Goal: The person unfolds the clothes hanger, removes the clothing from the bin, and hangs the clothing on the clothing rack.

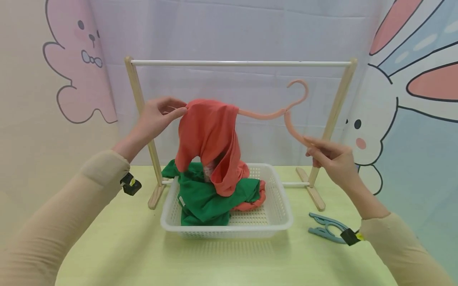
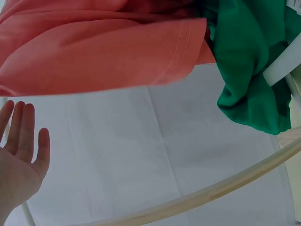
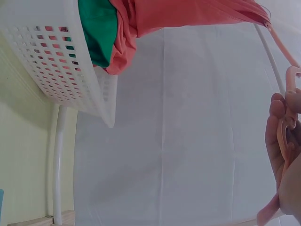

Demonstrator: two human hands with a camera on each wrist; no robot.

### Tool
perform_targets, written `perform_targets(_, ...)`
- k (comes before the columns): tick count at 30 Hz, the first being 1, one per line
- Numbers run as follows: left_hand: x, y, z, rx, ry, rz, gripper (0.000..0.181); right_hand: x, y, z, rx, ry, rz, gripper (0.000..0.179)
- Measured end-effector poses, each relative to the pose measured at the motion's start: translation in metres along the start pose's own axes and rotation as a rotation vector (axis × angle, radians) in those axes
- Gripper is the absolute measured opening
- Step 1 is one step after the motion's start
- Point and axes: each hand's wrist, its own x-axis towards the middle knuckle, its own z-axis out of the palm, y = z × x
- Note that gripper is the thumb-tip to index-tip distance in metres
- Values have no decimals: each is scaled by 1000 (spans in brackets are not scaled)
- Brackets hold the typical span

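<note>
Left grip (image 1: 159, 116) spread beside red garment (image 1: 212, 124); right grip (image 1: 332, 158) pinches 1 peach hanger (image 1: 262, 116)

Peach hanger (image 1: 262, 116) part hidden by red cloth (image 1: 209, 127); both hands clipped.
One hanger arm is covered by the cloth; its tip cannot be placed. Basket (image 1: 225, 228) floor partly buried under green cloth (image 1: 207, 198); lower layers not made out. Lower bar (image 1: 295, 184) masked midway by basket. Blue hanger (image 1: 327, 218) partly blocked by black block (image 1: 350, 237). Left hand (image 1: 159, 115) cut by left edge of left wrist view; right hand (image 1: 332, 159) by right edge of right wrist view. Print on white tag (image 2: 295, 4), cropped at corner, too small to be read. Blue sliver (image 3: 1, 205), edge-cut, not identified. Bear (image 1: 76, 71) cropped at top, rabbit (image 1: 372, 135) at right.
</note>
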Motion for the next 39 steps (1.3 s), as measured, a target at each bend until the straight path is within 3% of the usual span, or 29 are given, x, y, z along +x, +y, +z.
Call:
perform_targets(4,2,0,2,-25,-34,-3,35,-1,0,1,38,-32,6,33)
perform_targets(8,4,-1,1,-11,-35,33,28,-2,1,1,35,-52,9,33)
perform_targets(11,5,-1,-3,18,-40,51,28,-2,2,-1,-1,-59,5,33)
perform_targets(17,5,-1,-10,-25,-73,40,30,-4,6,-1,-73,-80,-8,34)
perform_targets(24,4,12,-4,-44,-98,38,30,-4,10,10,-164,-126,-15,34)
perform_targets(30,6,17,-2,-80,-80,88,27,-3,11,17,-135,-103,-27,33)
perform_targets(39,3,17,-11,-1,-135,34,31,1,5,14,-46,-72,0,32)
